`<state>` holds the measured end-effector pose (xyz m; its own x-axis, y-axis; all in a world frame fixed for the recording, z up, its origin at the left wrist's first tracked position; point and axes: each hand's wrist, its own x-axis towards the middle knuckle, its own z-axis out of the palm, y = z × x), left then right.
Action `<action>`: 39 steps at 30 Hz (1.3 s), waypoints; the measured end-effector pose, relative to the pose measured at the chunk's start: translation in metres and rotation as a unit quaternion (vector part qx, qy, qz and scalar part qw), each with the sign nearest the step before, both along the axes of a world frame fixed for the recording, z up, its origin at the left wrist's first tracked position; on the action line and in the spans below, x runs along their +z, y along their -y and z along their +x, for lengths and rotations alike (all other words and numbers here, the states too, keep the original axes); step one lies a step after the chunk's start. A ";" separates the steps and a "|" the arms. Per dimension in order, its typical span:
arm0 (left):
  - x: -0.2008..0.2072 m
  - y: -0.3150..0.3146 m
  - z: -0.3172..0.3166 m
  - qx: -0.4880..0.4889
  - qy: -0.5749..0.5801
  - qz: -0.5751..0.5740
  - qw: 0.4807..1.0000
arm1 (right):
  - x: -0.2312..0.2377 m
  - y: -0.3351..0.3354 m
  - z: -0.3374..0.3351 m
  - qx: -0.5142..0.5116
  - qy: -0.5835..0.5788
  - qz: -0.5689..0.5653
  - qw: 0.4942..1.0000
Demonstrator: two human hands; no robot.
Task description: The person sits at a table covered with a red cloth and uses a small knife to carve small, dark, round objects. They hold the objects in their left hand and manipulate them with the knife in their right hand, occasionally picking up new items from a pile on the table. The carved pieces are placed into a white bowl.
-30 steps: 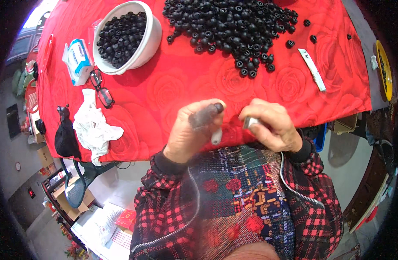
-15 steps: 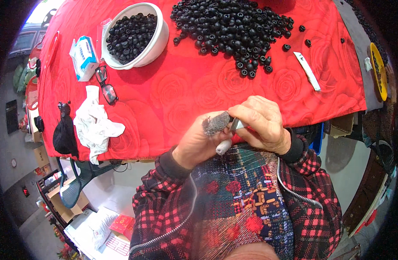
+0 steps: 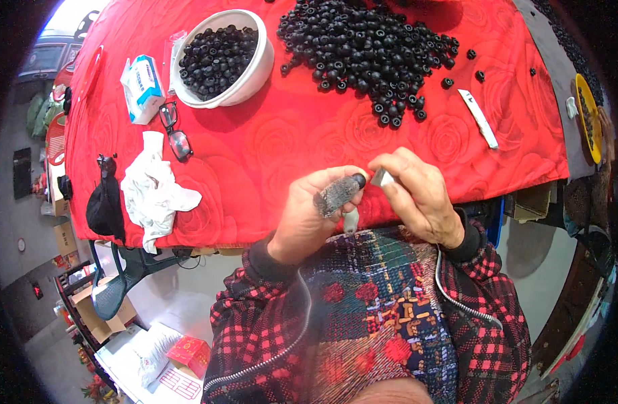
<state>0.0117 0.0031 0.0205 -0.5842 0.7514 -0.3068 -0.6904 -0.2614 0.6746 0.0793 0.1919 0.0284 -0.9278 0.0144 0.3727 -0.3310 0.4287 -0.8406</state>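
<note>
Drawing closer together than half a second before, both hands had risen slightly toward twelve o'clock, which suggested the fitting work on the piece was continuing. The left hand [image 3: 307,214] pinched a small round black bead-like part [image 3: 358,180] at its fingertips, a grey fuzzy sleeve covering one finger. The right hand [image 3: 417,195], at three o'clock of it, gripped a small silvery metal tool [image 3: 382,177] touching that part, above the red rose-patterned tablecloth [image 3: 289,145] edge.

On the desk [image 3: 289,148], the bowl [image 3: 255,74] sits left of the bead pile [image 3: 369,47]; glasses [image 3: 176,135] and cloth [image 3: 154,192] lie nearer, knife [image 3: 478,118] far right.
</note>
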 end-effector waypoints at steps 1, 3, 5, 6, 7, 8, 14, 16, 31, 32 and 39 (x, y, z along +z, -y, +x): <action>0.000 -0.001 0.001 0.006 -0.002 -0.007 1.000 | -0.002 0.000 -0.002 -0.006 0.000 0.005 1.000; 0.002 -0.003 0.003 0.012 -0.003 -0.023 1.000 | -0.001 0.000 -0.003 -0.013 0.011 0.014 1.000; 0.004 -0.004 0.002 0.011 -0.003 -0.037 0.999 | -0.004 -0.001 -0.003 -0.002 0.021 0.021 1.000; 0.003 -0.004 0.002 0.008 -0.011 -0.043 0.999 | -0.006 -0.002 -0.003 0.004 0.026 0.024 0.999; 0.002 -0.004 0.001 0.008 -0.020 -0.052 0.998 | -0.006 -0.002 -0.004 0.000 0.025 0.020 0.999; 0.002 -0.005 0.001 0.008 -0.029 -0.060 0.998 | -0.007 -0.001 -0.005 -0.004 0.025 0.015 1.000; -0.004 -0.004 -0.001 0.007 -0.036 -0.058 0.998 | -0.008 -0.004 -0.006 0.001 0.028 0.013 1.000; -0.004 -0.005 -0.002 -0.001 -0.020 -0.053 0.998 | -0.009 -0.005 -0.006 0.005 0.030 0.014 0.999; -0.006 -0.005 -0.007 -0.036 0.027 -0.059 0.997 | -0.017 -0.014 -0.011 0.051 0.032 -0.008 0.998; -0.005 -0.005 -0.007 -0.041 0.018 -0.066 0.997 | -0.016 -0.015 -0.011 0.057 0.031 -0.009 0.998; -0.005 -0.008 -0.012 -0.087 0.060 -0.085 0.991 | -0.023 -0.020 -0.011 0.086 0.041 -0.022 0.995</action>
